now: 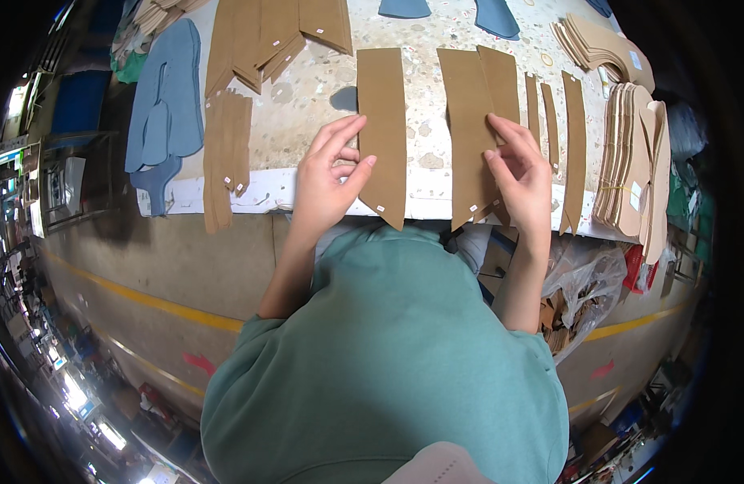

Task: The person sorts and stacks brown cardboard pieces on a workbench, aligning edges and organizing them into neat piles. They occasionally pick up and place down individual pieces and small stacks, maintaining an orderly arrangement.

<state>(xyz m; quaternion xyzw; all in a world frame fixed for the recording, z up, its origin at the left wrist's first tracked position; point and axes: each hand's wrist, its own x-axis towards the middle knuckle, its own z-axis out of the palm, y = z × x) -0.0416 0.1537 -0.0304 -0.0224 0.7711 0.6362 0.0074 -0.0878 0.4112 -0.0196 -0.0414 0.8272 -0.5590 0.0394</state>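
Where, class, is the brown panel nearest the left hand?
In the head view, the brown panel lies in the upper middle, at the front edge of the table, right of the left hand, with overlapping brown pieces further right.

Flat brown strip with pointed lower end [384,121], 12 o'clock: plain brown, 1 small white label near tip. Overlapping flat brown strips [468,121], 1 o'clock: same plain brown, white label. Long cream worktop [275,141]: mottled with brownish blotches, front edge white. Curved flat blue-grey pieces [178,89], 10 o'clock: uniform. Stacked curved light-tan pieces [626,161], 2 to 3 o'clock: white label, yellow band. Teal cloth top [388,339], 6 o'clock: solid. Grey-brown floor [227,250], 8 o'clock: yellow line [150,298], pinkish-red arrow-like mark [198,363].
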